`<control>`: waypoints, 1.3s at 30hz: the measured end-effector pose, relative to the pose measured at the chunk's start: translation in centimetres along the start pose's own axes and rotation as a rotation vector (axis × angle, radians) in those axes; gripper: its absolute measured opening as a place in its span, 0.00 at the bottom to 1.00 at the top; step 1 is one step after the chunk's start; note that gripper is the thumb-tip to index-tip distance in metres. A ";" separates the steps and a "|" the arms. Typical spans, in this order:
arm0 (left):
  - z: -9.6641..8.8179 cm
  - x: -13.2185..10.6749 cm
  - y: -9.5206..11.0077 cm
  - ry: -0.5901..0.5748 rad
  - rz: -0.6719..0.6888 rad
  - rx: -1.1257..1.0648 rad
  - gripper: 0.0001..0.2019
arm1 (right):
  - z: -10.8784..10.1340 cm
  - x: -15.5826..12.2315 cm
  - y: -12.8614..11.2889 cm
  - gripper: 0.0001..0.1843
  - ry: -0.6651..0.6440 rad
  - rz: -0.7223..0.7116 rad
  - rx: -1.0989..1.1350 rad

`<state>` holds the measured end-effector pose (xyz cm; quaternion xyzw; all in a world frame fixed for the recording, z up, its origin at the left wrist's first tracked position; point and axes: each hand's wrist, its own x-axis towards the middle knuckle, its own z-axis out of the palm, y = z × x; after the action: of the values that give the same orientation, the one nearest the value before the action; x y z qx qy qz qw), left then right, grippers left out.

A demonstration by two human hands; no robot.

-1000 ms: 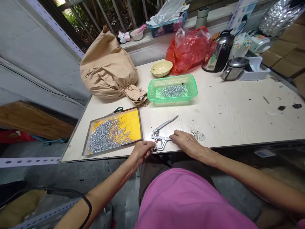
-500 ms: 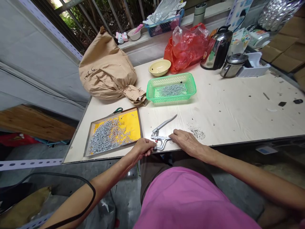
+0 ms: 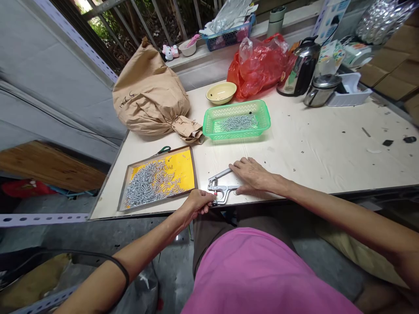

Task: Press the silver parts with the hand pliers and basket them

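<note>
Metal snap pliers (image 3: 224,190) lie at the table's front edge, with a spring and a small red part by the jaw. My right hand (image 3: 253,175) spans both handles, fingers over the upper one and thumb at the lower. At the jaw, the fingertips of my left hand (image 3: 198,201) are pinched together; whatever is between them is too small to make out. Left of the pliers is a shallow tray (image 3: 195,168) with many small silvery metal pieces (image 3: 142,187) on a yellow sheet. Behind the pliers, a green basket (image 3: 237,134) contains similar pieces.
Green-handled scissors (image 3: 164,150) lie behind the tray. A tied brown paper sack (image 3: 150,96), a cream bowl (image 3: 221,93) and a red plastic bag (image 3: 258,65) stand along the back. Further right are a kettle (image 3: 301,67) and a metal pot (image 3: 321,90). Dark scraps dot the table's right side.
My right hand has moved up from the lower handle to span both handles. The upper handle has swung down closer to the lower one. My left hand stays at the jaw.
</note>
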<state>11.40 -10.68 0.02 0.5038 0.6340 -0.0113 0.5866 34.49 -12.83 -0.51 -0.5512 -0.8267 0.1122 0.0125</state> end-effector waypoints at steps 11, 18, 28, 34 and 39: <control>2.2 -0.6 1.1 0.397 0.867 0.899 0.17 | -0.5 -1.0 -1.6 0.27 -0.004 0.082 0.025; 2.9 2.6 4.0 0.217 0.980 1.137 0.30 | -0.1 -1.9 -0.4 0.33 -0.001 0.072 0.113; 3.3 2.9 5.0 0.258 0.877 1.120 0.15 | -1.7 -0.6 -0.5 0.11 -0.108 0.123 0.082; 3.4 2.9 5.1 0.261 0.867 1.105 0.10 | -1.1 -0.7 -0.7 0.08 -0.122 0.116 0.050; 3.8 2.3 4.3 0.350 0.866 1.069 0.16 | -0.9 -0.6 0.3 0.15 -0.025 0.072 0.006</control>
<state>17.46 -9.43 -0.43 0.9237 0.3696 -0.0055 0.1004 35.15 -13.11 0.40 -0.5793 -0.8060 0.1218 -0.0003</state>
